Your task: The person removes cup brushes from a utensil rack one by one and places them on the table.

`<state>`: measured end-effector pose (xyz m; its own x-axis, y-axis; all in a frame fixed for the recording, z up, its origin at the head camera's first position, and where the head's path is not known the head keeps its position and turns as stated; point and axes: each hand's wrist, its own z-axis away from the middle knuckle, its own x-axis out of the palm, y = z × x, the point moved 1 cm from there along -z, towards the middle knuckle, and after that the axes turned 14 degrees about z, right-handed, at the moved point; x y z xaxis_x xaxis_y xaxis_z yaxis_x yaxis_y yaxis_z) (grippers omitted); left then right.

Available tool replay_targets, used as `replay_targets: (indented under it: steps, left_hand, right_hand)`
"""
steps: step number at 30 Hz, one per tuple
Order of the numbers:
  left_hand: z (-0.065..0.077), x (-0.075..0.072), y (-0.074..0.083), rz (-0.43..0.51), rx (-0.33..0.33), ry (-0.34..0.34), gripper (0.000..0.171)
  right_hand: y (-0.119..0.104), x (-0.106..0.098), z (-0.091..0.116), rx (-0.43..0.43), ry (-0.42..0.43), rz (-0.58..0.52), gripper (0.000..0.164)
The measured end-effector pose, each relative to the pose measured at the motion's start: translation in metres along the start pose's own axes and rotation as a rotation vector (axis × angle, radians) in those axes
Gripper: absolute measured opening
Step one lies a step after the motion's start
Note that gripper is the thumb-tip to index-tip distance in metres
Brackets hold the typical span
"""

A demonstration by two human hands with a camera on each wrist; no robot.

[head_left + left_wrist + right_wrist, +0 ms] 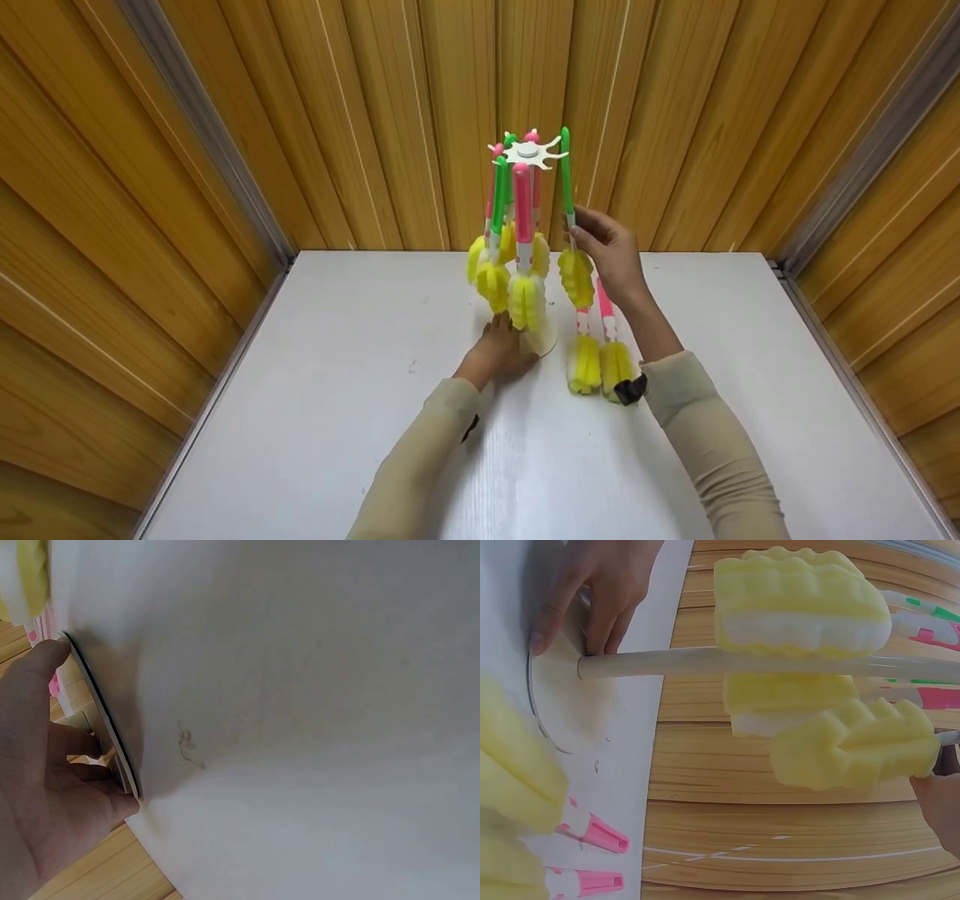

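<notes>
Nearest the viewer, two beige sleeves [712, 442] reach over the white counter [337, 420], a small dark item [631, 390] showing at the right wrist. Two loose brushes [585, 364] with pink handles and yellow-and-white sponge heads lie side by side on the counter, to the right of the white stand [664, 662] and apart from it; these are not hung. The left hand [499, 352] is down at the round base [577, 712], its fingers spread and bent over the disc with tips at the rim, grasping it. The stand is upright on the counter, its pole carrying a star-shaped hook plate [528, 152]. Five hung brushes [523, 217], pink and green handled, are ranged about the plate, sponge heads downward and clear of the counter. On the right side of the plate, the right hand [615, 255] pinches a green-handled brush [568, 184] by its pale neck just above the sponge, fingers closed on it; its top is beside the hook tips, and whether it is engaged cannot be told. Finding: five hung, one in hand at the plate, two outstanding. Beyond stands the wood-panelled wall [457, 112]
</notes>
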<state>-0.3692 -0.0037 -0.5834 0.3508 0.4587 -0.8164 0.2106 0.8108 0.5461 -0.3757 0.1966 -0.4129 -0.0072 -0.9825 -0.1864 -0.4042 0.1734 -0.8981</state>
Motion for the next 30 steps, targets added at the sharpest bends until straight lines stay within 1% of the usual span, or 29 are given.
replay_targets:
  steps: [6,9,13,20,24,30]
  left_hand:
    - [0.003,0.0,0.0,-0.054,0.026,-0.007,0.088]
    - [0.002,0.0,0.0,-0.05,0.025,-0.002,0.09]
    - [0.001,0.001,-0.001,-0.047,0.018,0.001,0.092]
    - [0.0,0.002,-0.002,-0.09,0.023,-0.013,0.091]
    - [-0.001,0.002,-0.002,-0.064,0.015,-0.012,0.091]
    - [0.0,0.002,-0.001,-0.043,-0.003,-0.02,0.093]
  right_hand:
    - [0.002,-0.002,0.001,-0.007,0.021,0.022,0.04]
    - [0.002,-0.003,0.002,-0.002,0.026,0.031,0.042]
    - [0.002,-0.005,0.003,0.021,0.041,0.061,0.045]
    - [0.002,-0.01,0.007,0.077,0.057,0.128,0.044]
    - [0.001,-0.012,0.008,0.101,0.079,0.156,0.041]
    - [0.004,-0.013,0.011,0.1,0.086,0.145,0.035]
